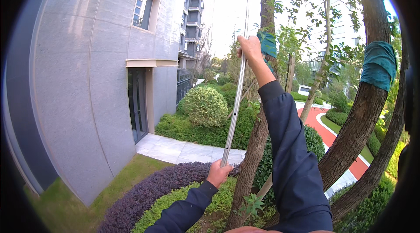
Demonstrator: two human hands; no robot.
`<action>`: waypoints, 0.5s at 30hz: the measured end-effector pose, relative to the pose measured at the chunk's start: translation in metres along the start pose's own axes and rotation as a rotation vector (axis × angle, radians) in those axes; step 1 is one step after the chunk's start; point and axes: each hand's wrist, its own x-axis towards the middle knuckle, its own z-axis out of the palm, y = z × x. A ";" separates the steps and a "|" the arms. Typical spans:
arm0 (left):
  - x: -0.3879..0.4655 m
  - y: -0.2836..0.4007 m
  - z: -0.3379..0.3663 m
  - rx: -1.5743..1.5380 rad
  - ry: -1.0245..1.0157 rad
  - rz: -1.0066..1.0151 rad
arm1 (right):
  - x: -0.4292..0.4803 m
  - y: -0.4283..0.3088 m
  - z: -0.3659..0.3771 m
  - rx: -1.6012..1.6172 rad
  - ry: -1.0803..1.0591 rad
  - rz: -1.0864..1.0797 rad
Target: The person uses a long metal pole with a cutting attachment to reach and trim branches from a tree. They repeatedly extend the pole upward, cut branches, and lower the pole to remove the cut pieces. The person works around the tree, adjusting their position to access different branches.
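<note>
A long metal pole (235,111) with small holes along it stands nearly upright in front of me, leaning slightly to the right at its top. My left hand (219,173) is closed round its lower end. Higher up, my right hand (250,48) grips the same pole at the end of my raised arm. The pole runs on upward past that hand, and its top is lost in the bright sky. Just right of the pole rises a tree trunk (251,154) with a teal cloth wrap (268,44) round it, partly behind my right hand and arm.
A grey building wall (72,85) with a glass door (137,101) stands at left. Clipped purple shrubs (141,193) and green ground cover lie below. Another wrapped tree trunk (357,121) leans at right, near a red path (316,124). A pale paved path (183,151) crosses ahead.
</note>
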 end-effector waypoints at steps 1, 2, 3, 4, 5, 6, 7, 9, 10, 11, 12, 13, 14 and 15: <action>0.004 0.020 -0.001 -0.028 -0.019 -0.024 | -0.003 -0.006 0.010 0.014 0.010 -0.002; 0.009 0.041 0.001 -0.073 -0.039 -0.028 | -0.008 -0.011 0.016 0.013 -0.009 0.002; 0.014 0.059 0.005 -0.033 -0.002 -0.006 | -0.013 -0.013 0.023 0.048 0.006 -0.018; 0.019 0.079 0.008 -0.019 0.028 0.031 | -0.019 -0.011 0.032 0.029 0.011 -0.007; 0.025 0.098 0.010 0.024 0.044 0.047 | -0.024 -0.008 0.041 0.028 0.007 -0.021; 0.035 0.118 0.010 0.038 0.052 0.034 | -0.030 0.001 0.049 0.013 -0.019 -0.004; 0.045 0.138 0.007 0.037 0.047 0.049 | -0.035 0.010 0.057 -0.043 -0.036 0.008; 0.060 0.169 0.005 0.083 0.057 0.087 | -0.027 0.025 0.080 -0.262 0.139 -0.186; 0.065 0.178 0.008 0.106 0.073 0.113 | -0.012 0.027 0.088 -0.198 0.148 -0.177; 0.069 0.185 0.010 0.122 0.102 0.137 | 0.005 0.028 0.092 -0.111 0.061 -0.087; 0.073 0.193 0.010 0.147 0.117 0.152 | 0.019 0.031 0.099 -0.146 0.108 -0.109; 0.079 0.202 0.012 0.165 0.126 0.162 | 0.035 0.029 0.104 -0.197 0.169 -0.120; 0.086 0.212 0.014 0.162 0.126 0.169 | 0.053 0.023 0.108 -0.173 0.145 -0.179; 0.091 0.221 0.016 0.171 0.114 0.178 | 0.067 0.017 0.110 -0.157 0.136 -0.209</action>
